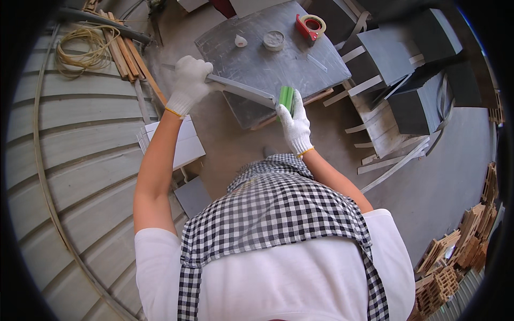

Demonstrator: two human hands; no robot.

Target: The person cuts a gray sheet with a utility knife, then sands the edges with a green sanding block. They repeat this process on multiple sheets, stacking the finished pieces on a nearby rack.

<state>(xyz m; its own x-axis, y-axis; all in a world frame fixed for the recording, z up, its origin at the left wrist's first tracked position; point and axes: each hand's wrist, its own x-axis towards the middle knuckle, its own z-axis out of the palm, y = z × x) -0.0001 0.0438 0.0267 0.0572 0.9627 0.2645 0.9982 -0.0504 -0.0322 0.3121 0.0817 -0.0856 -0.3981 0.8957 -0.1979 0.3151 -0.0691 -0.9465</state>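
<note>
Both my hands wear white knitted gloves with yellow cuffs. My left hand [190,80] is closed on the left end of a thin grey panel [243,90], seen nearly edge-on with a pale edge. The panel slants down to the right, over the near left part of a grey-topped table [241,64]. At its right end, my right hand [294,124] grips a green ribbed block [286,98] between thumb and fingers. The block is at or very close to the panel's end; contact is hard to tell.
Toward the table's far side are a round tub of grey paste [273,40], a small white item [241,41] and a red tape dispenser [308,28]. Stacked dark panels [417,104] stand at right. White boards [179,139] lie at left, below wood strips [126,51] and coiled hose [80,51].
</note>
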